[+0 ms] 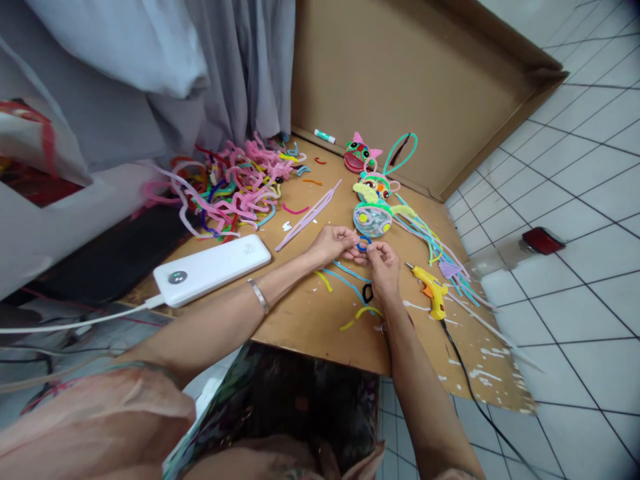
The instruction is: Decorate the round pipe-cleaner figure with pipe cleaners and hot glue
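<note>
While a brown table point(300, 320) takes up most of the view, a huge tangle of mostly pink pipe cleaners point(250, 177) sits near a white power bank point(215, 270). Next down, there's a round green-rimmed critter point(373, 222), the left hand point(331, 244) and right hand point(387, 268) just in front, yellow glue gun point(433, 290) beside them, and a tiny blue ring point(365, 239) between the hands, pinched in both sets of fingertips.

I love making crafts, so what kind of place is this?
It looks like a small craft corner, maybe at home or in a workshop. A table holds a heap of fuzzy stems, a yellow glue gun and colourful figures.
</note>
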`<state>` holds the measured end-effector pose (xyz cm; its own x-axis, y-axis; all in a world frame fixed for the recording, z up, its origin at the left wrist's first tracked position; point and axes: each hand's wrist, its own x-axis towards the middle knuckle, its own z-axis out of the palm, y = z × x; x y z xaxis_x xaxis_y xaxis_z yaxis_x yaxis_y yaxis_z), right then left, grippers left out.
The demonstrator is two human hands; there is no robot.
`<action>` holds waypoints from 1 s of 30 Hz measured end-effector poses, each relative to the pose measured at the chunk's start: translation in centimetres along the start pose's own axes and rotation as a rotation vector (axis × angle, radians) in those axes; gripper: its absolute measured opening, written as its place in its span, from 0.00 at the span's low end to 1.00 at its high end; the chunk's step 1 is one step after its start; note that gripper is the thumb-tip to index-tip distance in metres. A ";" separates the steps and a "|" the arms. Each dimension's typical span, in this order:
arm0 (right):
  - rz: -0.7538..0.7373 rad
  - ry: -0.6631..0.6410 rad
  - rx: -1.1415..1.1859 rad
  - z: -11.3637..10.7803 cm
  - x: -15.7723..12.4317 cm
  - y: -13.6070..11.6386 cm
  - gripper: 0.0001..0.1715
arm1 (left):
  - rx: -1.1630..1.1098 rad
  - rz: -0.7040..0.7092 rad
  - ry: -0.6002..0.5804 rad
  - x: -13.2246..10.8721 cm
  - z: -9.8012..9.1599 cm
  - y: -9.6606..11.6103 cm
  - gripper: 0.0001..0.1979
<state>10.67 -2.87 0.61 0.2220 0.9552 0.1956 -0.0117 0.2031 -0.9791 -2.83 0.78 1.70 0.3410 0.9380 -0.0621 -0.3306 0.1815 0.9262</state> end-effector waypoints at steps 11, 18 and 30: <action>0.009 -0.002 0.043 -0.1 0.4 0.1 0.23 | -0.013 -0.001 -0.052 0.4 -0.5 -0.1 0.13; -0.273 -0.038 -0.382 -0.3 -0.3 0.5 0.15 | 0.086 0.015 -0.022 0.8 -0.8 -0.8 0.12; -0.536 -0.050 -1.012 1.5 -2.0 -0.2 0.12 | 0.073 0.040 -0.026 0.8 -1.3 -1.0 0.17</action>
<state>8.75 -4.46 0.47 -0.0776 0.8101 0.5811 0.8674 0.3422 -0.3612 -3.38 1.68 0.19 0.3520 0.9359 -0.0160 -0.2795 0.1214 0.9524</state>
